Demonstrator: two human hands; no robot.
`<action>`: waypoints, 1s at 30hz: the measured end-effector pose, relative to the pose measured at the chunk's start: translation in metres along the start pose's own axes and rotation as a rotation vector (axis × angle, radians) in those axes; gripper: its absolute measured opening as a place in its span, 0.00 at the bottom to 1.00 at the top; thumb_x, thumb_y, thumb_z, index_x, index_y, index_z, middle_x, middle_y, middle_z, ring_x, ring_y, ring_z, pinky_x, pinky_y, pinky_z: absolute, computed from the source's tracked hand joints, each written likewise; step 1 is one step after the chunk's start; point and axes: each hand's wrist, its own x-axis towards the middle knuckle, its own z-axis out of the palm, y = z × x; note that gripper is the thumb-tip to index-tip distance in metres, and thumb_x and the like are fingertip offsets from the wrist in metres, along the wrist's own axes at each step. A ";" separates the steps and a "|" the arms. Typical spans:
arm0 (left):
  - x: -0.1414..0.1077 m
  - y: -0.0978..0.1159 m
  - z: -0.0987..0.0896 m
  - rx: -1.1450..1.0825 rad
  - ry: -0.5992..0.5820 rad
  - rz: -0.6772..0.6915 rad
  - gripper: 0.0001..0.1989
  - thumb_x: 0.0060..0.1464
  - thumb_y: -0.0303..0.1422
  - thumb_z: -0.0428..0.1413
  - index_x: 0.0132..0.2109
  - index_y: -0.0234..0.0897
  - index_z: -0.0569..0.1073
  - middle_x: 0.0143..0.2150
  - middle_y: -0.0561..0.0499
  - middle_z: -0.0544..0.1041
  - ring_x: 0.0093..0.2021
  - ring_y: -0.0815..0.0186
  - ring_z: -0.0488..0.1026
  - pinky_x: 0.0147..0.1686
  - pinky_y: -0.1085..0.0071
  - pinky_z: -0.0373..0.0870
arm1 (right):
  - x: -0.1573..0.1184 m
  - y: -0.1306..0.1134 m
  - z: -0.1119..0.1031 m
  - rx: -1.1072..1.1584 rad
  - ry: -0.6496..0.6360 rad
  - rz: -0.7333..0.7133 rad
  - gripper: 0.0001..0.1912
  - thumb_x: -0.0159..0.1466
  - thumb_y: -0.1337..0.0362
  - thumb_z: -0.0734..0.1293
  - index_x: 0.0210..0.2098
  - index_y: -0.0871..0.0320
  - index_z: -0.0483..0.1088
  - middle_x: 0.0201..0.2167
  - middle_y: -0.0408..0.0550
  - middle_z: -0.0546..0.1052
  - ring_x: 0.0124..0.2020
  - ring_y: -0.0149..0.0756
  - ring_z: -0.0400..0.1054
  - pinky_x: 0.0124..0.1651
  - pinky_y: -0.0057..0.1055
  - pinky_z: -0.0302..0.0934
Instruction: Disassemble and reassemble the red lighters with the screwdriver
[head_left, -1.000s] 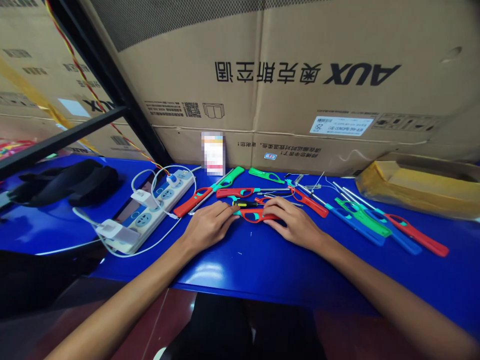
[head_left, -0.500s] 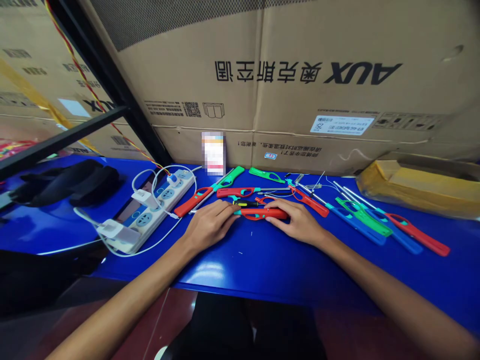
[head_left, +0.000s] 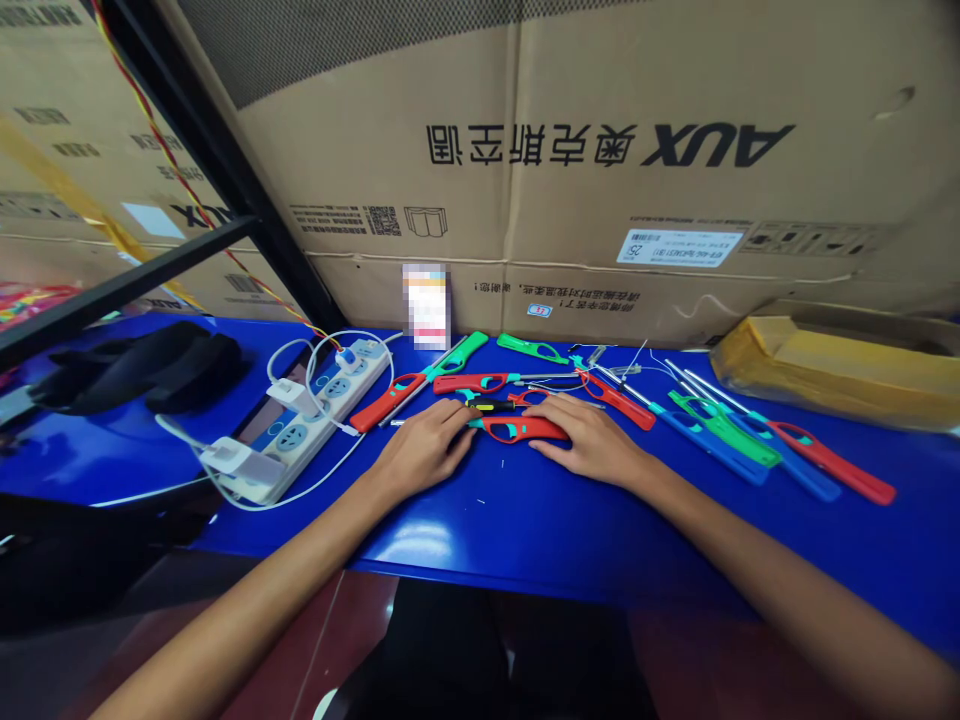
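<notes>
A red long-neck lighter [head_left: 517,429] with a teal trigger lies crosswise between my two hands, low over the blue table. My left hand [head_left: 426,445] is closed around its neck end, and the fingers hide most of the metal tube. Around the handle's far end curls my right hand [head_left: 589,435], thumb in front and fingers behind. Just beyond the lighter is a small screwdriver [head_left: 491,405] with a black and yellow handle. Another red lighter [head_left: 472,384] lies behind that. A red lighter [head_left: 386,402] and a green handle piece [head_left: 532,348] are farther back.
A white power strip [head_left: 322,420] with plugged-in chargers and looping cables stands at left. Blue lighters [head_left: 709,443], a green shell [head_left: 724,430] and a red lighter [head_left: 832,462] lie at right. A taped carton [head_left: 840,365] and a large cardboard panel [head_left: 570,220] stand behind.
The held lighter has turned slightly, so its trigger opening shows more clearly. Both hands stay on it, nearly in place. The view has shifted a little.
</notes>
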 end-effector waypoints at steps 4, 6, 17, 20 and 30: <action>0.000 -0.003 0.002 -0.023 -0.033 -0.017 0.13 0.72 0.28 0.51 0.59 0.36 0.74 0.50 0.42 0.80 0.49 0.56 0.81 0.50 0.58 0.82 | 0.000 0.001 0.000 -0.035 0.015 0.003 0.17 0.75 0.59 0.68 0.62 0.50 0.72 0.55 0.51 0.82 0.62 0.50 0.75 0.64 0.54 0.71; 0.000 -0.003 0.003 -0.034 -0.036 -0.030 0.13 0.73 0.29 0.51 0.59 0.36 0.74 0.50 0.42 0.80 0.49 0.56 0.81 0.50 0.57 0.82 | 0.000 0.002 0.000 -0.042 0.012 0.002 0.16 0.75 0.59 0.68 0.61 0.50 0.72 0.55 0.52 0.82 0.61 0.50 0.74 0.64 0.54 0.71; 0.003 -0.002 0.002 -0.080 0.010 -0.022 0.15 0.73 0.29 0.51 0.61 0.37 0.75 0.52 0.41 0.81 0.53 0.53 0.79 0.56 0.51 0.79 | 0.000 0.004 -0.003 -0.052 -0.001 -0.005 0.14 0.76 0.57 0.67 0.58 0.52 0.74 0.52 0.52 0.80 0.53 0.50 0.72 0.56 0.49 0.72; 0.002 -0.002 0.002 -0.083 0.022 -0.014 0.13 0.73 0.29 0.51 0.59 0.36 0.76 0.51 0.41 0.81 0.52 0.53 0.79 0.55 0.52 0.79 | 0.000 0.005 -0.004 -0.041 -0.004 0.001 0.14 0.75 0.58 0.68 0.58 0.52 0.74 0.52 0.52 0.80 0.53 0.50 0.72 0.55 0.49 0.71; 0.003 -0.004 -0.001 0.030 -0.024 -0.026 0.10 0.72 0.30 0.53 0.54 0.36 0.77 0.48 0.42 0.81 0.50 0.53 0.77 0.52 0.54 0.78 | 0.000 0.005 -0.002 -0.028 0.014 0.015 0.14 0.74 0.58 0.68 0.57 0.52 0.75 0.51 0.53 0.80 0.53 0.49 0.72 0.55 0.48 0.71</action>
